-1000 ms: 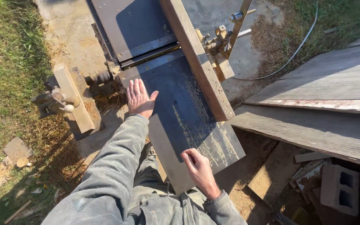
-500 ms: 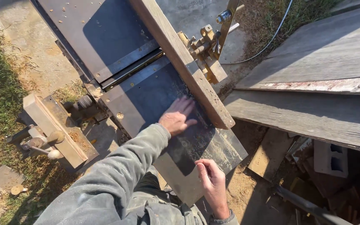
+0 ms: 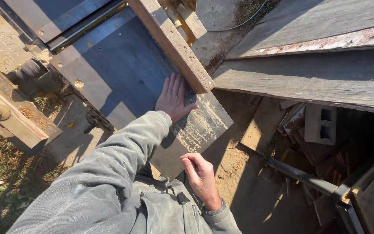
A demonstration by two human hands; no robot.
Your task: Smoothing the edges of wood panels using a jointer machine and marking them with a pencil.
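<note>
Wooden fence top out of frame
</note>
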